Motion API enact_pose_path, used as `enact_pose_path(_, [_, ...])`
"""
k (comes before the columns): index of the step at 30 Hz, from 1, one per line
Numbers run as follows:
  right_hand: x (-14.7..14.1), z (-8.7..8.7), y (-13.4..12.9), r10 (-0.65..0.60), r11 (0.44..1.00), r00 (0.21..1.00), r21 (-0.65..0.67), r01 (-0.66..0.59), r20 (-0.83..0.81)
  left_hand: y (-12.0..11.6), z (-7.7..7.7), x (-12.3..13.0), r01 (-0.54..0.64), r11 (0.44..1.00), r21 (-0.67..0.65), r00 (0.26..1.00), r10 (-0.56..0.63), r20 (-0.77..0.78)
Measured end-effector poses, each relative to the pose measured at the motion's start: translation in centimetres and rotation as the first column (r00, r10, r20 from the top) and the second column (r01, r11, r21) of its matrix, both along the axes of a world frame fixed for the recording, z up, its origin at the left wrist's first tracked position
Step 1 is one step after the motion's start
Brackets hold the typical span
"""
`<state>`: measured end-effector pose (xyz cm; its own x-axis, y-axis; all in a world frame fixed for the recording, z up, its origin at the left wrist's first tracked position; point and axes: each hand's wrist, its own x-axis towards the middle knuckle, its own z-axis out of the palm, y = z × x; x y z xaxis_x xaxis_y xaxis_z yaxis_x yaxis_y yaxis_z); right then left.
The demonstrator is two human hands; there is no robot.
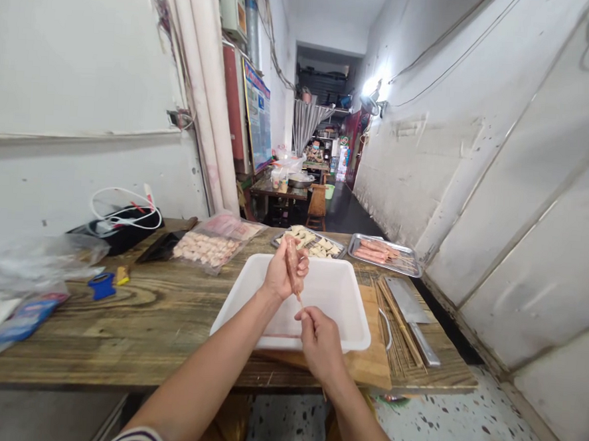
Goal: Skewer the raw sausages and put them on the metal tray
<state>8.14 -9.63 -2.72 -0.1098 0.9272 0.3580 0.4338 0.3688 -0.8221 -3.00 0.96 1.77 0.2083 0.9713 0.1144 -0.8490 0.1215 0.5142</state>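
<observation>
My left hand [282,273] is wrapped round a sausage [292,263], which tilts over a white plastic tub [234,297]. A thin wooden skewer [300,302] comes out of the sausage's lower end. My right hand [319,342] pinches that skewer between thumb and fingers, just below the sausage. How far the skewer reaches inside the meat is hidden. Beneath the tub lies a wooden cutting board [372,358]. On the right, several loose skewers [401,340] lie beside a cleaver [407,299].
A metal tray of skewered sausages [380,251] stands at the back right. Behind the tub is a tray of pale folded pieces [325,247]. A bag of meat pieces [208,247] and a blue tool [101,286] lie leftward. A person [315,152] sits far back.
</observation>
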Motion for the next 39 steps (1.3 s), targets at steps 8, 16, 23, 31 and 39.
enact_pose_path(8, [0.2,-0.1,-0.1,-0.01,1.0,0.999,-0.012,0.01,-0.035,0.2,-0.2,-0.3,0.028,0.999,0.017,0.998,-0.029,0.047])
enact_pose_path(16, [-0.2,0.1,0.1,-0.037,0.999,0.999,0.041,0.036,0.033,0.1,-0.6,0.1,-0.14,0.99,0.025,0.99,0.14,0.006])
enact_pose_path(23, [-0.8,-0.1,-0.1,-0.081,0.99,0.996,0.122,0.075,0.045,-0.2,-0.1,0.5,-0.14,0.989,0.049,0.99,0.14,-0.007])
enact_pose_path(31, [-2.0,-0.1,-0.7,-0.135,0.982,0.991,0.133,0.136,-0.02,-0.8,0.7,1.1,-0.122,0.992,-0.017,0.992,0.121,-0.039])
enact_pose_path(39, [-2.9,-0.4,-0.6,-0.171,0.974,0.985,0.147,0.171,-0.011,-0.8,1.1,1.2,-0.12,0.988,-0.092,0.992,0.118,-0.035])
